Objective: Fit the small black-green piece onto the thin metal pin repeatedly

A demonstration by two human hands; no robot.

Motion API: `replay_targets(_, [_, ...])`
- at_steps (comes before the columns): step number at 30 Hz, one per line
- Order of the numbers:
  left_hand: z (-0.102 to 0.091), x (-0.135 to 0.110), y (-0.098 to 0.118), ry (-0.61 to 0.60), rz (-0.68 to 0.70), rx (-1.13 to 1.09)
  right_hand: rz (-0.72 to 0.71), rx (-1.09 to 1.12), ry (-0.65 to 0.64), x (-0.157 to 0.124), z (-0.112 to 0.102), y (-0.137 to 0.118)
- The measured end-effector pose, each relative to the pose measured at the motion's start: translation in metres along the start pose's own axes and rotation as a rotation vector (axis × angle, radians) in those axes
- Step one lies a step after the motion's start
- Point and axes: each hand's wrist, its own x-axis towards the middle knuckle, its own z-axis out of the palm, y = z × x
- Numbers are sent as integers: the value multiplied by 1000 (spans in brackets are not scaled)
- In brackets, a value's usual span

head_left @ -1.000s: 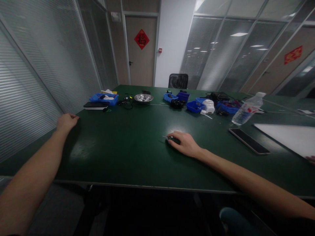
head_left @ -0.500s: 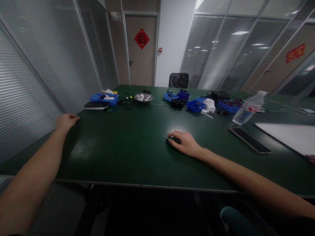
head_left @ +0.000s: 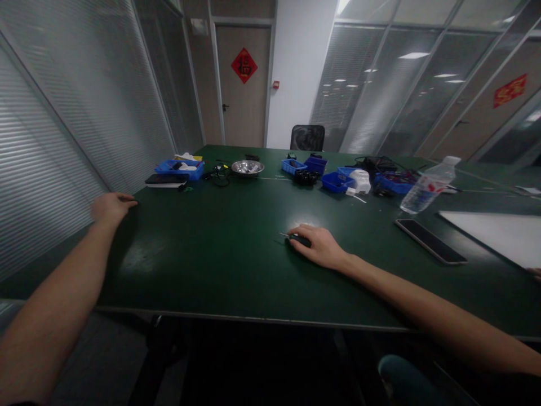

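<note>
Left hand (head_left: 110, 207) shifted slightly outward, its hold unclear, dark tool (head_left: 302, 241) gripped in right hand (head_left: 320, 247), well rightward

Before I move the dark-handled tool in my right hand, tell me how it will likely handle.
The tool is probably light, being small beside the right hand. Its thin, straight shaft looks metallic, so likely stiff. If released, the rounded-looking handle might roll, though fingers hide part of it.

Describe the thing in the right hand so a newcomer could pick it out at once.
On the green table, find the right hand. It holds a small dark-handled tool. A thin, pale shaft pointing left sets it apart from the flat, dark phone further right.
</note>
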Motion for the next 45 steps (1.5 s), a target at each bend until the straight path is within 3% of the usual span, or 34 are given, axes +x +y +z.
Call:
replay_targets(7, [-2,-2,2,-16,105,27,-2,-21,-1,1,1,0])
replay_targets(16, [-10,0,15,-133,61,66,0,-15,0,0,1,0])
replay_targets(28, [-5,1,6,-86,71,-24,9,-16,-18,1,-1,-3])
replay_targets(33, [-7,-3,10,-32,90,-8,1,-21,-15,1,0,-2])
replay_targets(45, [-8,-9,15,-46,87,-179,-9,-34,-17,1,0,-2])
